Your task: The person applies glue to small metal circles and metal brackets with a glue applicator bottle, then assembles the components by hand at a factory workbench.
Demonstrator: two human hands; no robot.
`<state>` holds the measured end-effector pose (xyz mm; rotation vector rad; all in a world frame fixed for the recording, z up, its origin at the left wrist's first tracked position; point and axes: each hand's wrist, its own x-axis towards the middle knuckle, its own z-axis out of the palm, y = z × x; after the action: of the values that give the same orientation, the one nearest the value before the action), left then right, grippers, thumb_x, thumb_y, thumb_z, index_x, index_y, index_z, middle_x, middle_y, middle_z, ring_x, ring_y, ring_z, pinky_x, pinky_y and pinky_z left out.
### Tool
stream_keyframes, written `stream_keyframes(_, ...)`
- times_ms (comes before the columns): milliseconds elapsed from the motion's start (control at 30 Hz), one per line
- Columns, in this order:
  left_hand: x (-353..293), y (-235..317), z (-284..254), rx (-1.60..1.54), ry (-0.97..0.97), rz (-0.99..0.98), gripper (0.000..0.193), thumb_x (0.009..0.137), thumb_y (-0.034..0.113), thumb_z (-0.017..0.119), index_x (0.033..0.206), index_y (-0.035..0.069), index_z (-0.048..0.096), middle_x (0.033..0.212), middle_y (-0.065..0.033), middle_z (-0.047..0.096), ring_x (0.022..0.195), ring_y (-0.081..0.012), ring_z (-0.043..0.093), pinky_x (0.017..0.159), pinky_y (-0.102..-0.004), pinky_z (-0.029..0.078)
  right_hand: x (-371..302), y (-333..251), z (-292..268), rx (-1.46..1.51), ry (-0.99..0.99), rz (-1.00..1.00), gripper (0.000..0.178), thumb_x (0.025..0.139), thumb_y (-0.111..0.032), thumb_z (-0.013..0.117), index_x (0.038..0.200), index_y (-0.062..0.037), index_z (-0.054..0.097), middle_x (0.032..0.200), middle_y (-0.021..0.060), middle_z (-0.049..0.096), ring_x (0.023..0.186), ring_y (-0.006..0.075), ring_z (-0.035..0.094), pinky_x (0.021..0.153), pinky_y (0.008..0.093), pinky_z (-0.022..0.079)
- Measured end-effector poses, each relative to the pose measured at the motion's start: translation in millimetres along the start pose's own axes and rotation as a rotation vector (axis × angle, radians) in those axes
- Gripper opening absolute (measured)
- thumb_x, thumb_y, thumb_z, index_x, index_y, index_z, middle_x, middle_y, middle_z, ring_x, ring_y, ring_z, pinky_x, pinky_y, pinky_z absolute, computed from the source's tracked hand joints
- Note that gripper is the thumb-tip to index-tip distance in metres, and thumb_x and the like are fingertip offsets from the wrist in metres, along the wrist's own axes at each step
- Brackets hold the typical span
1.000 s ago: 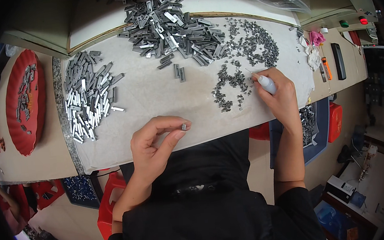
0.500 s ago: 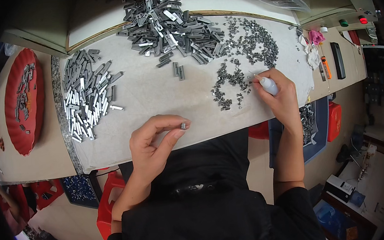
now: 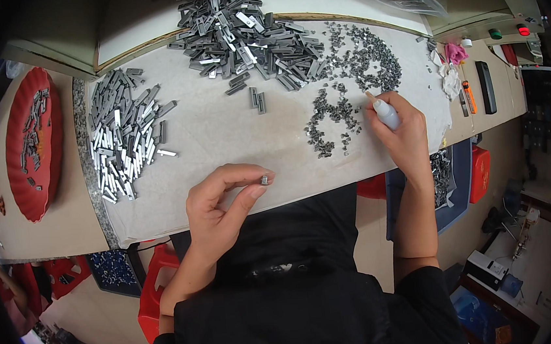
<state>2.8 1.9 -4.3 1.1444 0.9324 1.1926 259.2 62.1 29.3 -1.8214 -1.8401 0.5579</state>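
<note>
My left hand (image 3: pixel 216 203) pinches a small grey metal piece (image 3: pixel 264 180) between thumb and forefinger, just above the table's near edge; only its end shows. In my right hand (image 3: pixel 403 131) is a small white squeeze bottle (image 3: pixel 386 115), tilted with its narrow tip toward the far left. Around that tip lie many tiny dark metal parts (image 3: pixel 333 118), scattered in loose groups. A big heap of grey metal bars (image 3: pixel 238 41) sits at the back middle. Two bars (image 3: pixel 257 100) lie apart in front of it, and a second bar pile (image 3: pixel 122 139) is at the left.
On the far left stands a red scalloped tray (image 3: pixel 54 149) with metal pieces. At the right are an orange cutter (image 3: pixel 469 97), a black oblong case (image 3: pixel 485 87) and a pink cloth (image 3: pixel 455 53). A blue bin (image 3: pixel 462 175) and red stools (image 3: pixel 158 293) stand below the table.
My right hand has moved slightly away from me with the bottle, its tip shifting toward the farther group of tiny parts. The left hand keeps its pinch, practically still.
</note>
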Motion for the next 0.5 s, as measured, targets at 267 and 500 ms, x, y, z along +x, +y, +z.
stream_keyframes(267, 0.0, 1.3, 0.5, 0.012, 0.004, 0.012, 0.014, 0.077, -0.006, 0.056, 0.09, -0.004, 0.057, 0.086, -0.0105, 0.062, 0.081, -0.0143, 0.06, 0.075, -0.0237, 0.046, 4.7, -2.3, 5.1, -0.01, -0.005, -0.178, 0.013, 0.067, -0.005, 0.063, 0.078, -0.001, 0.056, 0.073, 0.0115, 0.057, 0.062, 0.0279, 0.056, 0.056, 0.0318, 0.044)
stream_keyframes(500, -0.1, 0.8, 1.0, 0.005, 0.014, 0.002, 0.014, 0.076, -0.005, 0.056, 0.09, -0.004, 0.057, 0.085, -0.0103, 0.062, 0.081, -0.0143, 0.06, 0.074, -0.0233, 0.046, 3.6, -6.4, 4.1, -0.055, -0.029, -0.084, 0.013, 0.068, -0.007, 0.063, 0.077, -0.0008, 0.057, 0.072, 0.0132, 0.058, 0.062, 0.0289, 0.056, 0.057, 0.0328, 0.044)
